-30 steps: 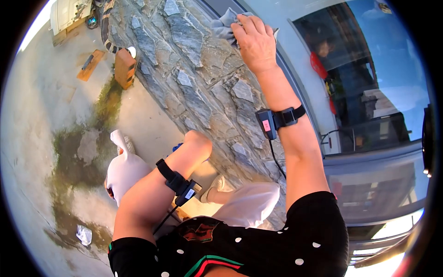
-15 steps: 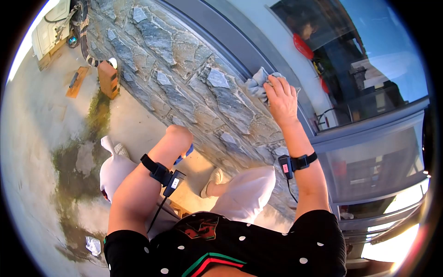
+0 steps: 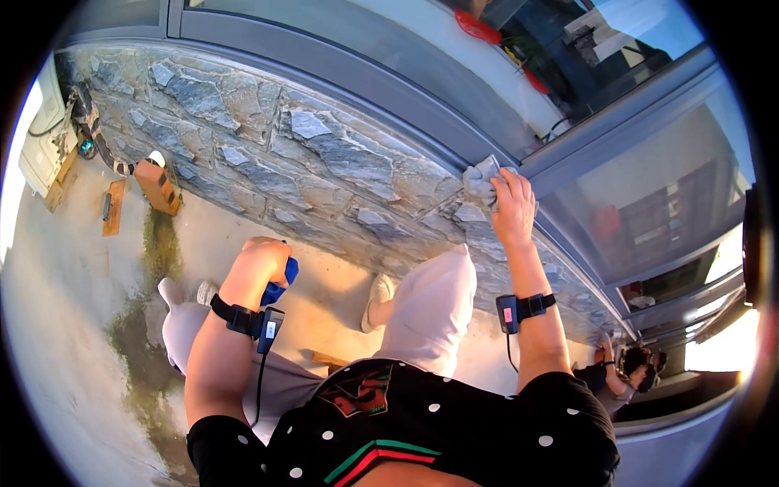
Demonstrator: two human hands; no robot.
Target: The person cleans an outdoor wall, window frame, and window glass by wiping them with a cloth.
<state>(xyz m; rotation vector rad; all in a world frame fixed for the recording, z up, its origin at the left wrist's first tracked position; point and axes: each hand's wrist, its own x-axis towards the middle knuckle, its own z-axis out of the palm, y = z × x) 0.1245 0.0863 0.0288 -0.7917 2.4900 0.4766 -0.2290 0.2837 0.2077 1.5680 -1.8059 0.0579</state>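
My right hand (image 3: 513, 207) presses a crumpled grey cloth (image 3: 480, 180) against the lower corner of the grey window frame (image 3: 406, 101), just above the stone wall (image 3: 341, 162). Its fingers bend over the cloth. Lower and to the left, my left hand (image 3: 268, 258) is closed around a blue cloth (image 3: 281, 284), which hangs partly out below the fist, over the ground between my knees and the wall. A strap with a small black box sits on each forearm.
At the left, an orange-brown block (image 3: 157, 187) stands by the wall, with a trowel-like tool (image 3: 112, 209) and a pale cabinet-like object (image 3: 45, 138) beyond. Another person (image 3: 621, 381) is at the lower right. A second glass pane (image 3: 649, 178) continues rightward.
My right hand has slid the grey cloth along the frame, down and right toward its corner. My left hand with the blue cloth has shifted left. The view has turned, and another person now shows.
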